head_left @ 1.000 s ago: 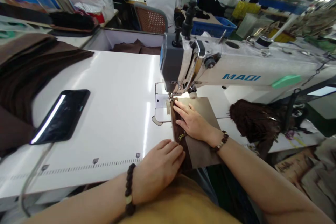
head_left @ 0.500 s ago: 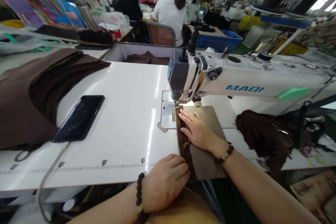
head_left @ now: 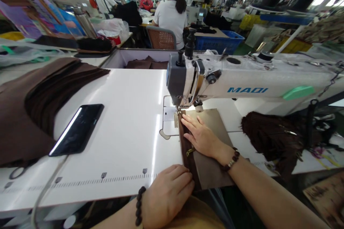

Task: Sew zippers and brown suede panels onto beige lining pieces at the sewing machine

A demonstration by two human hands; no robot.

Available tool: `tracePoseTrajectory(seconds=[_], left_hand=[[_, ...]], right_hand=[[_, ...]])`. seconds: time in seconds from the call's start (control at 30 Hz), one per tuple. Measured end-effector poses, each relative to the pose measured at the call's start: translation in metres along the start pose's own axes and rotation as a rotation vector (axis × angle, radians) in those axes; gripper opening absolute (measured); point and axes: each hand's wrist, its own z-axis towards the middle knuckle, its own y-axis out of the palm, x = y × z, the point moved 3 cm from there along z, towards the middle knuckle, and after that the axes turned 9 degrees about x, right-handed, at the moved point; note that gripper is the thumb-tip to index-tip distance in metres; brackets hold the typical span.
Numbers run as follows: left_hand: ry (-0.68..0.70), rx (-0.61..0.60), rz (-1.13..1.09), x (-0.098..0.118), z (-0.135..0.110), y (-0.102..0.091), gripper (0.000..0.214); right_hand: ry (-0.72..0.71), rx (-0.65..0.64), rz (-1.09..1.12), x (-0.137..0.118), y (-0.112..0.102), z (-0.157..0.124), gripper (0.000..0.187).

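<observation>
A grey-brown fabric panel (head_left: 212, 166) lies on the sewing table with a dark brown zipper (head_left: 188, 139) along its left edge. The zipper's far end is at the presser foot of the sewing machine (head_left: 178, 107). A brass zipper pull (head_left: 190, 151) sits midway along it. My right hand (head_left: 200, 134) rests flat on the panel, fingers stretched towards the needle area. At the table's front edge, my left hand (head_left: 172, 191) is closed, with its curled fingers over the near end of the zipper; its thumb is hidden.
A phone (head_left: 77, 128) with a cable lies to the left, beside stacked brown pieces (head_left: 40, 103). Bundled dark brown zippered pieces (head_left: 268, 136) lie on the right. Beyond the table, a person in a white top (head_left: 170, 18) sits near a blue crate (head_left: 220, 43).
The view has shifted slightly, so the table and machine appear a little lower and further left. Both hands keep nearly the same places on the panel and zipper.
</observation>
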Motion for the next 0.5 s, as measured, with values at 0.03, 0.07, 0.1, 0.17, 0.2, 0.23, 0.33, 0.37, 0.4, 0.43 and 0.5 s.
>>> tracePoseTrajectory(seconds=[0.03,0.07,0.1,0.17,0.2,0.23,0.33,0.37,0.4,0.43,0.5], left_hand=[[0.006,0.008,-0.004,0.0004,0.0005,-0.0004,0.025],[0.014,0.016,-0.010,0.0006,0.0009,-0.0009,0.026],[0.024,0.023,-0.022,0.0006,0.0011,-0.0016,0.026],[0.041,0.022,-0.056,0.0001,0.0012,-0.0028,0.027],[0.045,0.015,-0.070,-0.0004,0.0012,-0.0031,0.028],[0.049,0.006,-0.079,-0.0008,0.0013,-0.0031,0.028],[0.059,-0.018,-0.072,0.0009,0.0024,-0.0008,0.030],[0.059,-0.015,-0.062,0.0024,0.0030,0.0001,0.031],[0.057,-0.017,-0.055,0.0037,0.0032,0.0006,0.031],[0.056,-0.022,-0.054,0.0043,0.0028,0.0002,0.031],[0.059,-0.043,-0.046,-0.0002,-0.0012,-0.0071,0.031]], right_hand=[[0.001,0.005,0.005,0.0000,0.0001,-0.0001,0.044],[0.002,0.010,0.008,-0.0002,0.0000,-0.0002,0.045],[0.003,0.013,0.011,-0.0004,-0.0003,-0.0003,0.045],[0.007,0.017,0.014,-0.0010,-0.0014,-0.0004,0.045],[0.009,0.014,0.014,-0.0012,-0.0019,-0.0004,0.045],[0.011,0.010,0.013,-0.0014,-0.0023,-0.0005,0.045],[0.010,0.009,0.013,-0.0014,-0.0029,-0.0005,0.045],[0.006,0.013,0.014,-0.0013,-0.0030,-0.0005,0.045],[0.003,0.018,0.014,-0.0012,-0.0031,-0.0004,0.045],[0.001,0.021,0.016,-0.0012,-0.0032,-0.0004,0.045],[0.001,0.022,0.018,-0.0012,-0.0034,-0.0004,0.045]])
